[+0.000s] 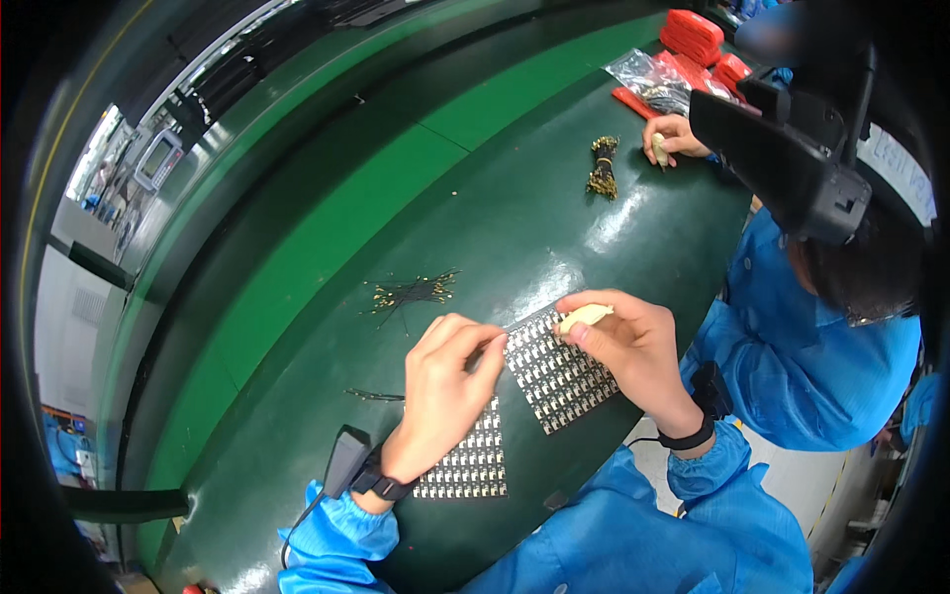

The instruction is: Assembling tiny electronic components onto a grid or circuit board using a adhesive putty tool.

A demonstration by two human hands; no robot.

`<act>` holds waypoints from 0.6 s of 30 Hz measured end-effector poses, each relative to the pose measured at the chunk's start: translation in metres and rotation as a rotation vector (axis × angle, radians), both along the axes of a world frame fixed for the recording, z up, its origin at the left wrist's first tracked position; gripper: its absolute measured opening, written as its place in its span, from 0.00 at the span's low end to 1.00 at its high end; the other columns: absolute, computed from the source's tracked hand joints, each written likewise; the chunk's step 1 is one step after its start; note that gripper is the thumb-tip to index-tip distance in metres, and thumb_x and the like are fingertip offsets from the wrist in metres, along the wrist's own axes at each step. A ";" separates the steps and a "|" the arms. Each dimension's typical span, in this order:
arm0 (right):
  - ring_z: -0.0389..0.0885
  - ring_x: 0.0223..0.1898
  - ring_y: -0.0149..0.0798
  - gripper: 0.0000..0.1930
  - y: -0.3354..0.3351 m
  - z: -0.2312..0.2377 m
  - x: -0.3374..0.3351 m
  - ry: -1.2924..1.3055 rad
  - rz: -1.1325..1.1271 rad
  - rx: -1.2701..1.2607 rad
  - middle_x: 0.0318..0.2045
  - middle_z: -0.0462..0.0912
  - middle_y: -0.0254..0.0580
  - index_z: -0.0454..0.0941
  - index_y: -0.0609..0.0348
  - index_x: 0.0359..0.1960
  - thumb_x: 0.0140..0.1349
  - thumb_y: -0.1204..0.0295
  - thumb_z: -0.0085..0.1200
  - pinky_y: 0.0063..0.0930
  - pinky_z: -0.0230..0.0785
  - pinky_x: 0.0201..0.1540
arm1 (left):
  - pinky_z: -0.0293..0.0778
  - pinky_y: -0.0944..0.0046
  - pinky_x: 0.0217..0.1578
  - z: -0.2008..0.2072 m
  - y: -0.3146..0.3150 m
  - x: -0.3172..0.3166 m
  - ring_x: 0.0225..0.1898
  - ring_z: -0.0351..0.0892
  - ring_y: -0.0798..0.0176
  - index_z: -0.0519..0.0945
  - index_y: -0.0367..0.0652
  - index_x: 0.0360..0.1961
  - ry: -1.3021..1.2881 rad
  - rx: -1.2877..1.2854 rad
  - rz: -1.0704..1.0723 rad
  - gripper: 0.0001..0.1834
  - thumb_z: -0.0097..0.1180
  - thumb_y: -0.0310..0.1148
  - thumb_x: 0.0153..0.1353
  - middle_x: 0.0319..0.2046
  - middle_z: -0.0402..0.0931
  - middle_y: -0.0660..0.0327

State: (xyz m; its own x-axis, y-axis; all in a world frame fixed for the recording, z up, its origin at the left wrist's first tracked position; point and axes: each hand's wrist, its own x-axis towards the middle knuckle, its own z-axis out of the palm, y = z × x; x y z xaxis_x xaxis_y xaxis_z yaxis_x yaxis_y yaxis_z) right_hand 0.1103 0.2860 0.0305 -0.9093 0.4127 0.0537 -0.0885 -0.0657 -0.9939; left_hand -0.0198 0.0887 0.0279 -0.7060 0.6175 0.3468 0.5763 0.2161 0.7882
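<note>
My left hand [447, 381] is closed in a pinch at the upper left corner of a dark panel of small circuit boards [564, 386] with rows of white parts. Whatever its fingertips hold is too small to make out. Over the same panel's top edge, my right hand [633, 346] grips a small pale yellow piece [586, 319] between thumb and fingers. A second circuit board panel [475, 460] lies partly under my left wrist. Beyond my left hand is a loose pile of short black cables [411, 290] with gold-coloured ends.
A few black cables [374, 395] lie left of my left hand. Farther off sits a tied cable bundle [603, 166]. At right, a co-worker's hand [673, 139] holds a similar pale yellow piece. Red packs [691, 38] and clear bags [648, 79] crowd the green table's [297, 436] far end.
</note>
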 end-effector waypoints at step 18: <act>0.89 0.37 0.26 0.11 0.008 -0.013 -0.057 -0.014 0.145 0.056 0.37 0.91 0.42 0.82 0.71 0.52 0.71 0.79 0.66 0.20 0.80 0.38 | 0.75 0.55 0.35 -0.012 -0.006 -0.006 0.34 0.79 0.54 0.89 0.39 0.38 0.440 -0.074 -0.029 0.09 0.74 0.20 0.56 0.32 0.82 0.59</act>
